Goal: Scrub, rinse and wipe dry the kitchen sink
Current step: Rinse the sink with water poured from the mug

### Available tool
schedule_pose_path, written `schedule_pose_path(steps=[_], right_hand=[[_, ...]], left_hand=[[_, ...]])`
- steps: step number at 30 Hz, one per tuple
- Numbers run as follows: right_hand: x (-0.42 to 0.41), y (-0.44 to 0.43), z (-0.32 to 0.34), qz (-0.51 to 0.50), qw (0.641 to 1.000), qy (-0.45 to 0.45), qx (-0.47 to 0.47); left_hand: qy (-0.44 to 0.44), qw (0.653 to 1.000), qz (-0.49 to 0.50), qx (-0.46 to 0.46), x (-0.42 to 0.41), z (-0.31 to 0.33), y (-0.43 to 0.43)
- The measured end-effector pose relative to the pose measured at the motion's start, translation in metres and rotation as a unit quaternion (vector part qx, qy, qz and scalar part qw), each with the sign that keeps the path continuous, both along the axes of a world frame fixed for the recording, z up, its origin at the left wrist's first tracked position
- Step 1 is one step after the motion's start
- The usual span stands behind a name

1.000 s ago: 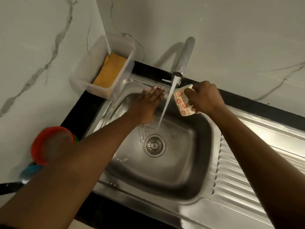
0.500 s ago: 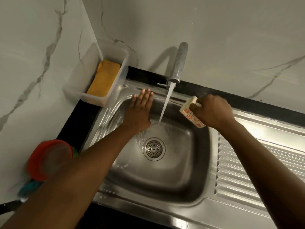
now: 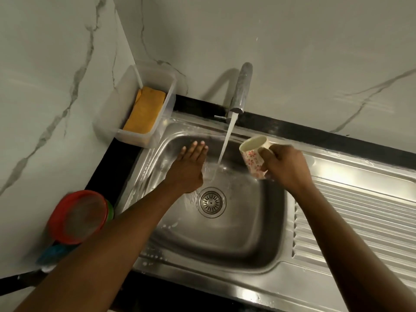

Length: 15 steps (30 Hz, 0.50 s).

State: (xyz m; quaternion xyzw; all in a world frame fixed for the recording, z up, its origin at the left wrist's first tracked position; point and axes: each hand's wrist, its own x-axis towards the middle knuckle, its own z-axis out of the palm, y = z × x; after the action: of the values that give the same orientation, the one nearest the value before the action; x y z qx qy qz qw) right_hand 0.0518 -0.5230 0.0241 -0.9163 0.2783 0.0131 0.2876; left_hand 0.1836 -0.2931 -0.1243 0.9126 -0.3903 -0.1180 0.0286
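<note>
Steel sink (image 3: 236, 235) set in the black tabletop (image 3: 292, 128), head view: mid-rinse, by my read. Water from the tap (image 3: 242, 86) is on, and the stream (image 3: 226, 143) lands on the basin floor just behind the drain (image 3: 211, 202), sheeting over the back-left wall. A few white suds (image 3: 155, 255) sit on the front-left rim, so the scrub looks done and the rinse partial. Front rim and drainboard (image 3: 360, 212) probably need flushing yet. Wipe-dry not started: the yellow cloth (image 3: 145, 110) sits in the clear tub (image 3: 108, 122) at the back-left corner, nothing touching it. Hands well apart, stream between them. The left hand (image 3: 189, 167) has its fingers straight and together, palm down on or just over the wet back-left wall; can't confirm contact. The right hand (image 3: 286, 167) has its fingers curled round a floral mug (image 3: 252, 154), tilted over the back-right of the basin, mouth toward the stream, just beside it, not under it. Can't tell if the mug holds water.
</note>
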Motion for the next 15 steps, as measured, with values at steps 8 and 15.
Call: schedule_pose_path(steps=[8,15], right_hand=[[-0.016,0.01,-0.02,-0.028,0.999,0.023,0.015],[0.051,0.002,0.006,0.12,0.962,0.074,-0.234]], left_hand=[[-0.012,0.991,0.125,0.047,0.047,0.019,-0.011],[0.014,0.99,0.138,0.027,0.049,0.008,-0.019]])
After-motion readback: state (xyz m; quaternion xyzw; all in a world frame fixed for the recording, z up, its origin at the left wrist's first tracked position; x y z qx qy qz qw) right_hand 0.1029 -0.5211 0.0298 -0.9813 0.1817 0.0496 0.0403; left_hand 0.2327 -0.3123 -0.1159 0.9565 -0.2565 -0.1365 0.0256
